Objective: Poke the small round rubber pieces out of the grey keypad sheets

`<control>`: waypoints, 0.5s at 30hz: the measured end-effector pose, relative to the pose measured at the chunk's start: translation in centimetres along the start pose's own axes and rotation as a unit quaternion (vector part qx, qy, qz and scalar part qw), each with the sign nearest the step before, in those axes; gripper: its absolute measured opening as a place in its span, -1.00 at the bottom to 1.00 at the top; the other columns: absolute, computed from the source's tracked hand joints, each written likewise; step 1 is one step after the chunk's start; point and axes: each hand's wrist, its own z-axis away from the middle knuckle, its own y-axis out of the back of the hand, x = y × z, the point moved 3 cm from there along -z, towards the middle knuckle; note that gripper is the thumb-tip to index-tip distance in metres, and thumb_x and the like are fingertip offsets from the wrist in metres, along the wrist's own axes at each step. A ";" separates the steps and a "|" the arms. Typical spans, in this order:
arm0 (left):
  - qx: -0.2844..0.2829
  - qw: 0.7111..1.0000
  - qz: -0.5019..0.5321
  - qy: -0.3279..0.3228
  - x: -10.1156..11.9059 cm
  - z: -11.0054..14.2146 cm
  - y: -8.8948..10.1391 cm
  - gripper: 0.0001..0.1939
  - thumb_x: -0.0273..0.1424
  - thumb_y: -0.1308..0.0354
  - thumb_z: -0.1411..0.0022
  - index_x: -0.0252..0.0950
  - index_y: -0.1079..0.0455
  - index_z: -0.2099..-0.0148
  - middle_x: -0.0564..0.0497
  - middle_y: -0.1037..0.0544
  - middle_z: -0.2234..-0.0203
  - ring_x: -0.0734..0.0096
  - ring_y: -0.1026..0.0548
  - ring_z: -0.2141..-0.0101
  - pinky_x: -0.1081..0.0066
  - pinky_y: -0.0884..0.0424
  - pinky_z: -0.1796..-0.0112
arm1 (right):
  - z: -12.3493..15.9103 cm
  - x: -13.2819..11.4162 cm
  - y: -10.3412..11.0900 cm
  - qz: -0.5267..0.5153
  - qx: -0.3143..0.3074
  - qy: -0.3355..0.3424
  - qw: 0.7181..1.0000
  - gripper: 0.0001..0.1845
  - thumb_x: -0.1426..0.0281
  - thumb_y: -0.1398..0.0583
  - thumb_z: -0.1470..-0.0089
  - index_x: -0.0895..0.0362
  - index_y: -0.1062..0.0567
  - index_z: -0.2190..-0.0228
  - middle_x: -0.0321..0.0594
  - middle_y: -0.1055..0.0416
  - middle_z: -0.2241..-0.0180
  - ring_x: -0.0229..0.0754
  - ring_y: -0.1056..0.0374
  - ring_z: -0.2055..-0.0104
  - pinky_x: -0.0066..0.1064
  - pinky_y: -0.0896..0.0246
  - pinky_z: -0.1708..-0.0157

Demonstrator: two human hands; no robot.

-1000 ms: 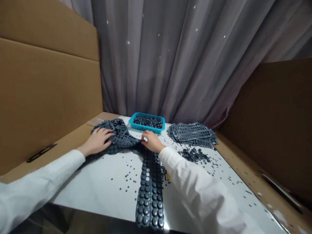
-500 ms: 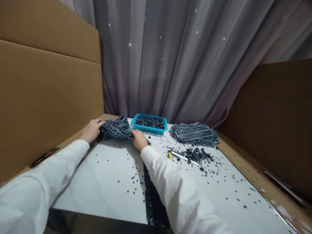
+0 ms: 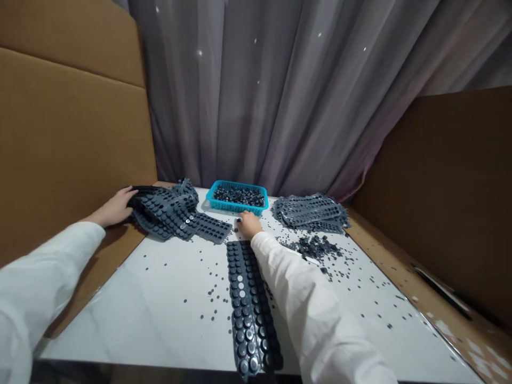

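Note:
My left hand (image 3: 116,207) grips the left edge of a bunched pile of dark grey studded rubber sheets (image 3: 164,210) beside the cardboard wall. One flat end of a sheet sticks out of the pile to the right. Just in front of the blue basket (image 3: 260,209), my right hand (image 3: 249,224) has its fingers closed around a small black piece (image 3: 239,220); the fingertips are partly hidden. Nearer to me lies a long studded rubber strip (image 3: 250,314), with a few pale studs and its near end at the table edge.
Small black pieces fill the basket. A stack of perforated grey sheets (image 3: 312,210) lies at the right, behind a heap of black bits (image 3: 316,246). Small dark discs are scattered over the white table (image 3: 160,314). Cardboard walls (image 3: 68,133) stand at both sides, a curtain (image 3: 240,106) behind.
My left hand has moved left with the edge of the sheets, and the pile is spread wider. My right hand has left the pile and moved right. The long strip shows more fully.

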 end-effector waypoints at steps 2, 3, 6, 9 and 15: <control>0.015 1.000 0.004 0.001 0.5 0.2 0.8 -0.60 -0.50 -0.15 -0.04 -0.51 -0.32 0.03 -0.30 -0.29 -0.05 0.00 -0.29 -0.07 0.09 -0.24 -0.06 | -0.1 0.0 -0.5 -0.006 -0.001 -0.012 1.000 -0.72 0.32 -0.15 -0.19 0.19 -0.41 0.08 -0.12 -0.37 0.04 -0.10 -0.34 0.02 -0.12 -0.28 0.03; 0.029 1.000 0.008 0.003 1.1 0.6 1.1 -0.55 -0.51 -0.13 0.00 -0.53 -0.30 0.01 -0.35 -0.23 -0.09 -0.10 -0.21 -0.12 0.02 -0.17 -0.09 | -0.1 0.0 -0.7 -0.012 -0.001 -0.016 1.000 -0.70 0.30 -0.15 -0.20 0.18 -0.40 0.08 -0.13 -0.37 0.04 -0.12 -0.35 0.05 -0.13 -0.31 0.05; 0.096 0.995 0.031 0.000 4.1 2.1 1.3 -0.48 -0.45 -0.09 -0.02 -0.53 -0.22 -0.06 -0.40 -0.05 -0.18 -0.21 0.02 -0.21 -0.10 0.05 -0.14 | 0.1 0.3 -0.8 -0.039 0.004 -0.021 0.999 -0.70 0.29 -0.15 -0.20 0.18 -0.40 0.07 -0.13 -0.37 0.06 -0.14 -0.37 0.08 -0.17 -0.34 0.09; 0.105 0.990 0.085 -0.042 9.6 3.9 -0.1 -0.56 -0.41 -0.08 -0.05 -0.44 -0.27 0.00 -0.32 -0.10 -0.17 -0.09 0.00 -0.21 0.00 0.11 -0.18 | 0.6 0.8 -0.4 -0.078 0.024 -0.013 0.997 -0.80 0.35 -0.17 -0.18 0.22 -0.47 0.20 -0.13 -0.45 0.14 -0.14 -0.39 0.10 -0.19 -0.31 0.07; -0.041 0.960 0.251 -0.116 21.6 8.0 -5.6 -0.74 -0.24 -0.17 -0.08 -0.27 -0.41 0.20 -0.10 -0.50 0.17 0.09 -0.37 0.03 0.12 -0.22 -0.07 | 3.7 0.1 3.0 -0.187 0.094 0.070 0.975 -0.88 0.53 -0.17 -0.05 0.20 -0.55 0.40 -0.17 -0.56 0.32 -0.19 -0.46 0.22 -0.42 -0.29 0.14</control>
